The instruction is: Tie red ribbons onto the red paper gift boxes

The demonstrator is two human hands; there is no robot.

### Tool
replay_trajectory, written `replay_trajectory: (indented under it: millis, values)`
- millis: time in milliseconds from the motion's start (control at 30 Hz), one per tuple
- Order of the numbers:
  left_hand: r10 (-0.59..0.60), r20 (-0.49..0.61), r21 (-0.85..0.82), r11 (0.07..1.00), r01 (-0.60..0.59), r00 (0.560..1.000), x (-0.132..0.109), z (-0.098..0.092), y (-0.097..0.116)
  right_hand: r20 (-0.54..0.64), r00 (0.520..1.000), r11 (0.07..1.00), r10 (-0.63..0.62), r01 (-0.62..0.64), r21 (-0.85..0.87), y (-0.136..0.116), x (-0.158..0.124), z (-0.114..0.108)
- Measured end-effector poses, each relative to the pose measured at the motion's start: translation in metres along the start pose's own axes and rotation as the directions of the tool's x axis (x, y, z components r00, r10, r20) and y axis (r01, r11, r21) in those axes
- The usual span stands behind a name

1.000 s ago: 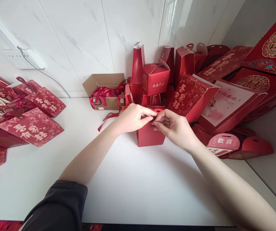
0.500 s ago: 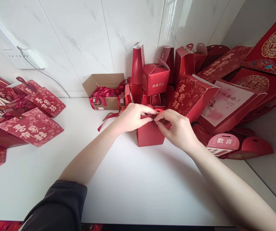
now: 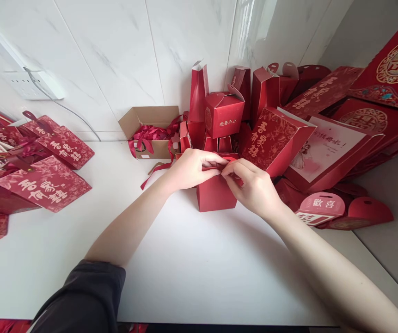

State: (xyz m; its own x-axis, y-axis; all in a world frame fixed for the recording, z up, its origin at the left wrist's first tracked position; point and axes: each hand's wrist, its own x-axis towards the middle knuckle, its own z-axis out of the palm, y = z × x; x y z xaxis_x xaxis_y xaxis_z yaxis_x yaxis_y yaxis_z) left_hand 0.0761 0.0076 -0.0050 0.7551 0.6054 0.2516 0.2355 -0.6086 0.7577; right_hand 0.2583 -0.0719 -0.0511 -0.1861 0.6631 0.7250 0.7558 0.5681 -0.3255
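Observation:
A plain red paper gift box stands upright on the white table, its top partly covered by my fingers. My left hand reaches over from the left, thumb and fingers pinching the box's top edge. From the right, my right hand pinches at the same top edge, its fingertips almost meeting the left ones. Whatever small part lies between the fingertips is hidden. Behind the hands, a small red box with gold writing rests on other red boxes.
An open cardboard box holds dark red ribbons, one trailing onto the table. Red gift boxes crowd the right side and back. More patterned boxes lie at left. A socket strip with a grey cable sits on the tiled wall.
My right hand has shifted slightly left and its fingers have curled closer together at the box's top. The left hand and the box stay nearly still.

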Motion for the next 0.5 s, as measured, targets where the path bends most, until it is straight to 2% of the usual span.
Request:
replay_trajectory:
  millis: [133,233,300,433,500]
  values:
    - [-0.002,0.000,-0.005,1.000,0.002,1.000,0.000,0.001,0.000,-0.030,0.995,0.995,0.095,-0.094,0.019,-0.001,0.001,0.000]
    - [-0.009,-0.012,0.010,1.000,0.010,1.000,0.000,0.000,0.000,-0.080,0.987,0.988,0.139,-0.143,-0.050,-0.001,0.003,-0.002]
    - [-0.022,-0.018,0.030,0.999,0.022,1.000,-0.001,-0.002,0.001,-0.061,0.979,0.979,0.194,-0.197,-0.047,-0.001,0.004,-0.004]
    - [-0.031,-0.013,0.081,0.996,0.032,0.999,-0.001,-0.003,0.002,0.061,0.947,0.929,0.316,-0.322,0.184,-0.002,0.006,-0.009]
    - [-0.020,-0.017,0.088,0.996,0.022,1.000,-0.001,-0.002,0.001,0.085,0.936,0.901,0.341,-0.352,0.255,-0.002,0.007,-0.010]
